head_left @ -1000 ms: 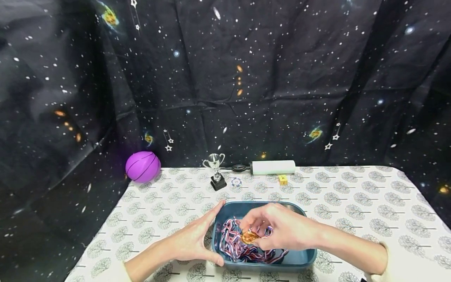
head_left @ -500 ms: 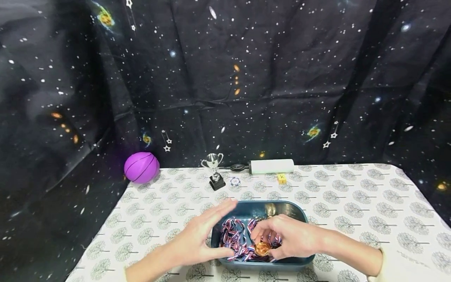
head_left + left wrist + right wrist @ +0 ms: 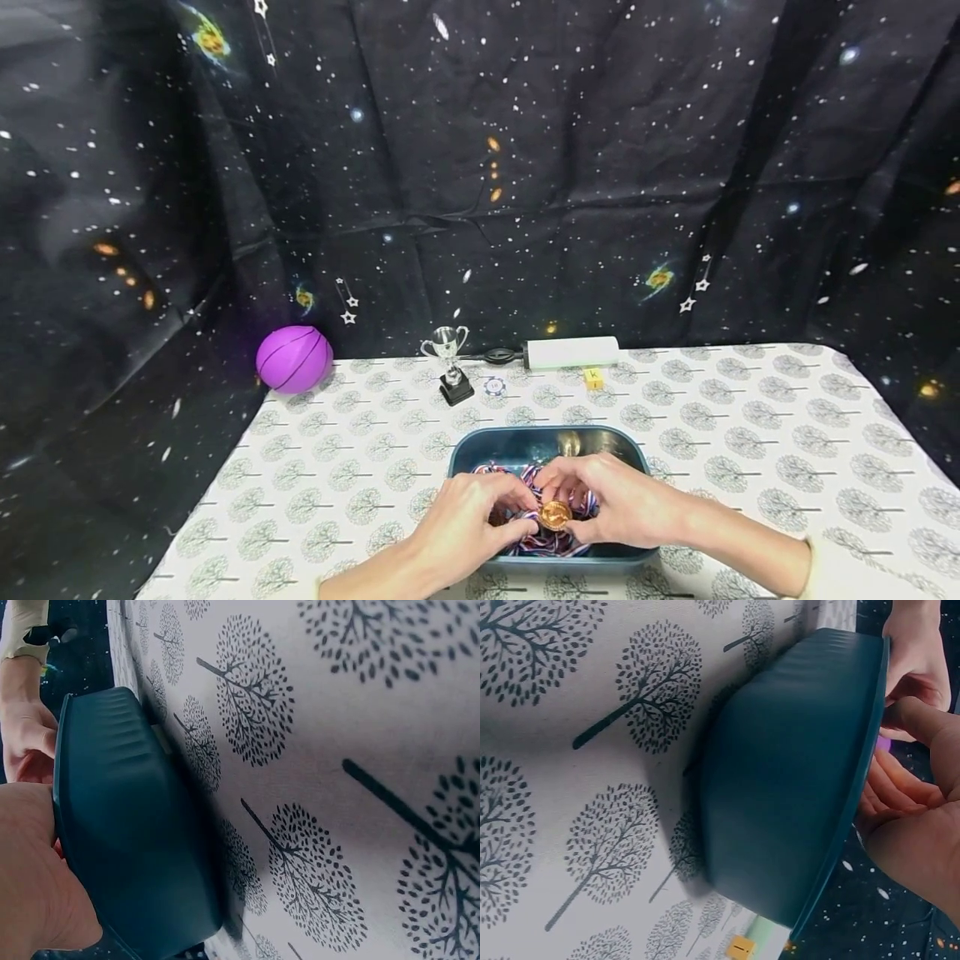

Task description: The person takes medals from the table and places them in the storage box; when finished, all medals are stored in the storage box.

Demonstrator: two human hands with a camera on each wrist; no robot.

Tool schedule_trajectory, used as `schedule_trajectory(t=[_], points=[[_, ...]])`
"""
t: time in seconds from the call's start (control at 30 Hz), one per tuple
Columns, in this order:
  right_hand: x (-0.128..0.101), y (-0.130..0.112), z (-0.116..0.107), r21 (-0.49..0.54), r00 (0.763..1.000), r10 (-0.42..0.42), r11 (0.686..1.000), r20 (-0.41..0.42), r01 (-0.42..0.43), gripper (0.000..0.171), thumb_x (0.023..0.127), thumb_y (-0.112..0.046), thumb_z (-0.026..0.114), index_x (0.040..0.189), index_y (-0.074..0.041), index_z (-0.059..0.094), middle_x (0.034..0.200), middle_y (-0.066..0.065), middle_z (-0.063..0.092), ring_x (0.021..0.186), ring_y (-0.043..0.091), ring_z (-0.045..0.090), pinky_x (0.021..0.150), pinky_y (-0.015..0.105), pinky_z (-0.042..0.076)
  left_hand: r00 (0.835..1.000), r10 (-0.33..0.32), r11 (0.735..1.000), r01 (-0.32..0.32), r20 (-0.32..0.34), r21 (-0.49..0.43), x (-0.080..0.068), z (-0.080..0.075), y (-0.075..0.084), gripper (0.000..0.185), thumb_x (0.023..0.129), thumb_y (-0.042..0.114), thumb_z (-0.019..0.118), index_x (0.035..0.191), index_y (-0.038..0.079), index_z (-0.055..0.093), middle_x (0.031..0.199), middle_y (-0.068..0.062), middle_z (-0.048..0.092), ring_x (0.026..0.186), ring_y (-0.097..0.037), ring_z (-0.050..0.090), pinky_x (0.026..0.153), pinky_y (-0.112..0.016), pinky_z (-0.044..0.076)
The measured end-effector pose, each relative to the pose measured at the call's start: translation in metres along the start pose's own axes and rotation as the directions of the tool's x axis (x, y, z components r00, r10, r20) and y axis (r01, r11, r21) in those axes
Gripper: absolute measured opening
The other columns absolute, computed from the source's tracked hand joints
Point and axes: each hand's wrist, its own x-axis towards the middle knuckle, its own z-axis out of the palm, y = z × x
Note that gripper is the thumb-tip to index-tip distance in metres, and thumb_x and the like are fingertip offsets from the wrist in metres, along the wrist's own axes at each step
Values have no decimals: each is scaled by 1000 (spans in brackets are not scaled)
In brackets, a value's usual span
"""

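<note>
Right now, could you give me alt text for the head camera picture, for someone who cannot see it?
Two hands, the left hand and the right hand, hold a bronze medal over a blue bin of striped ribbons on a tree-print tablecloth. Behind stand a purple ball, a small trophy and a white pump.
</note>
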Motion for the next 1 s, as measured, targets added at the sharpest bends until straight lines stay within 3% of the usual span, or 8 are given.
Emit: schedule_trajectory(t=[0.17,0.4,0.67,0.83,1.0], points=[[0,5,2,-20,1000,-20,1000,11,20,45,80,5,82,121,-7,68,97,-10,71,87,3,66,77,26,60,1000,-11,1000,11,-29,19,-2,-1,-3,17,91,28,86,104,20,78,99,13,77,88,1,71,80,-17,58],[2,16,3,-158,998,-16,987,59,25,41,80,5,81,115,-14,71,102,-14,69,90,1,63,80,26,59,998,-28,995,34,-61,91,-4,-5,-12,11,95,25,82,105,22,77,104,18,75,100,-1,71,88,-31,61],[-4,17,-1,-243,999,36,970,18,-31,46,82,-1,85,125,-12,72,111,-10,71,99,7,65,88,30,57,1000,-3,990,2,5,140,3,-4,-5,15,93,22,83,107,22,78,107,16,76,102,-4,72,90,-29,60],[-14,14,-10,-312,997,43,948,-56,-59,50,86,-9,86,132,-16,69,125,-8,69,114,15,63,98,45,56,997,-24,990,14,74,140,14,-1,-2,16,93,27,84,108,22,79,100,15,77,90,2,70,82,-21,57],[-27,15,-18,-328,986,27,941,-164,-81,79,85,-32,91,153,-17,53,153,3,55,140,28,53,110,61,48,986,-73,990,52,152,134,23,3,0,16,90,35,87,100,24,79,86,21,73,77,11,62,73,-14,51]])
